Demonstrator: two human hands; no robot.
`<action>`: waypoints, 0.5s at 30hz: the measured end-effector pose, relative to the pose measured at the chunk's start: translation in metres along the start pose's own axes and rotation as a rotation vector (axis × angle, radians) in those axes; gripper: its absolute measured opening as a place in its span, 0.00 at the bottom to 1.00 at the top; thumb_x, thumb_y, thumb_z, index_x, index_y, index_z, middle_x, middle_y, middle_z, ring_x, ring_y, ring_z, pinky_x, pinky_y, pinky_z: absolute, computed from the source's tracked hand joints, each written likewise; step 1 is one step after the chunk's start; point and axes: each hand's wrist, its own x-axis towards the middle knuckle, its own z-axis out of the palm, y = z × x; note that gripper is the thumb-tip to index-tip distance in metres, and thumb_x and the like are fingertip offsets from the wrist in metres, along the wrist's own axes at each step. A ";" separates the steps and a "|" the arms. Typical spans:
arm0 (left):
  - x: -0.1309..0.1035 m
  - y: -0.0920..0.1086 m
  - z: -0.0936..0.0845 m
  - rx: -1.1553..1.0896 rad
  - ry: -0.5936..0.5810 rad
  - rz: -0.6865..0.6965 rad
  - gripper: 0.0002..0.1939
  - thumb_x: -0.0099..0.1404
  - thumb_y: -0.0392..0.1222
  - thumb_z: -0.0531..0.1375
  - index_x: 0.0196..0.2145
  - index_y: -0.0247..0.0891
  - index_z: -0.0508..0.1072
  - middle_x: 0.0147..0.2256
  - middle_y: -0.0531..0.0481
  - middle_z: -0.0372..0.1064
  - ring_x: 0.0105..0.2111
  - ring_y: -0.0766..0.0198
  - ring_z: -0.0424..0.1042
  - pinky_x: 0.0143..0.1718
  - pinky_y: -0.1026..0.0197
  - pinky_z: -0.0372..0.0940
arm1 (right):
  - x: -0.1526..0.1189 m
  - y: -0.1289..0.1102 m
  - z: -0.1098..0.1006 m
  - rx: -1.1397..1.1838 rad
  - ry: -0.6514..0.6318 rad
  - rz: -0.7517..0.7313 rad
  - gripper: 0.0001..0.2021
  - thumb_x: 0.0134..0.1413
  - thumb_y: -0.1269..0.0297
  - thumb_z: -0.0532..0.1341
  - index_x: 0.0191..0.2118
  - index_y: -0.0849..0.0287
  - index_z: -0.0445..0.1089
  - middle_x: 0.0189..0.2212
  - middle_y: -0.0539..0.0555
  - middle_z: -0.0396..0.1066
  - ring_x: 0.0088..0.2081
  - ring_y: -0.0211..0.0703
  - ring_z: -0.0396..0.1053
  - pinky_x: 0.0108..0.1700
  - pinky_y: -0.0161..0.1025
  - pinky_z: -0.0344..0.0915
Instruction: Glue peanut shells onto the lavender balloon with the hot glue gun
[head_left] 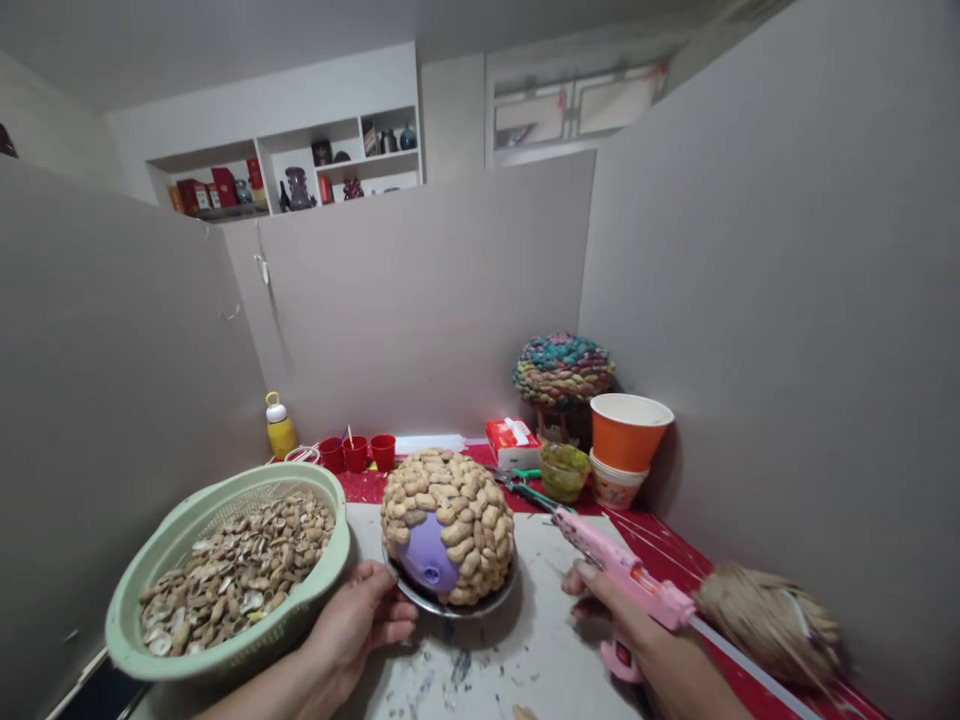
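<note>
A purple ball (429,548), mostly covered with whole peanuts (450,482), sits in a shallow metal dish (469,611) in front of me. A bare purple patch with a small round plug faces my side. My left hand (364,612) has its thumb and fingers closed at the left rim of the dish; part of the fingers is hidden. To the right, my right hand (611,610) is wrapped around a pink hot glue gun (628,568). Its nozzle points forward and left, apart from the ball. A long white glue stick (750,668) sticks out behind it.
At left stands a green basket (339,530) of peanuts and shells. Red cups (355,453), a yellow bottle (280,432), green-handled pliers (525,474), a yellow-green bowl (564,472), orange tubs (630,434) and a colourful woven dome (564,370) line the back. Twine (772,615) lies right. Grey partitions enclose the table.
</note>
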 end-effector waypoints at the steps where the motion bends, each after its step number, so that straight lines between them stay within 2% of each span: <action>1: 0.002 -0.001 0.002 -0.012 -0.007 -0.001 0.10 0.66 0.38 0.58 0.28 0.38 0.62 0.23 0.54 0.69 0.23 0.70 0.73 0.26 0.68 0.69 | 0.001 0.002 0.000 0.007 -0.003 -0.011 0.26 0.46 0.36 0.62 0.31 0.58 0.73 0.25 0.52 0.69 0.22 0.34 0.56 0.19 0.29 0.49; 7: -0.008 -0.010 0.008 -0.060 -0.090 -0.031 0.09 0.60 0.39 0.63 0.28 0.36 0.64 0.22 0.51 0.71 0.21 0.68 0.72 0.23 0.67 0.68 | 0.004 0.004 -0.002 -0.012 -0.021 -0.041 0.26 0.46 0.37 0.62 0.31 0.59 0.73 0.25 0.52 0.69 0.19 0.32 0.54 0.18 0.29 0.48; 10: -0.020 -0.012 0.007 -0.081 -0.103 -0.047 0.13 0.56 0.42 0.67 0.28 0.36 0.65 0.22 0.51 0.71 0.20 0.68 0.72 0.23 0.67 0.67 | 0.002 0.000 -0.002 -0.033 -0.010 0.002 0.24 0.45 0.39 0.63 0.32 0.58 0.74 0.26 0.53 0.71 0.21 0.35 0.59 0.19 0.30 0.52; 13: -0.028 -0.017 0.003 -0.070 -0.131 -0.071 0.17 0.52 0.48 0.70 0.27 0.36 0.66 0.22 0.51 0.72 0.19 0.67 0.71 0.22 0.66 0.66 | -0.001 -0.001 -0.001 -0.011 0.017 -0.011 0.24 0.44 0.39 0.63 0.31 0.59 0.73 0.28 0.54 0.72 0.23 0.38 0.64 0.19 0.30 0.53; 15: -0.030 -0.024 -0.004 -0.001 -0.171 -0.120 0.22 0.49 0.57 0.69 0.25 0.36 0.68 0.21 0.50 0.71 0.18 0.67 0.70 0.20 0.66 0.62 | -0.001 0.000 -0.001 -0.005 0.013 -0.035 0.24 0.44 0.39 0.63 0.31 0.59 0.73 0.29 0.54 0.72 0.24 0.39 0.65 0.18 0.30 0.52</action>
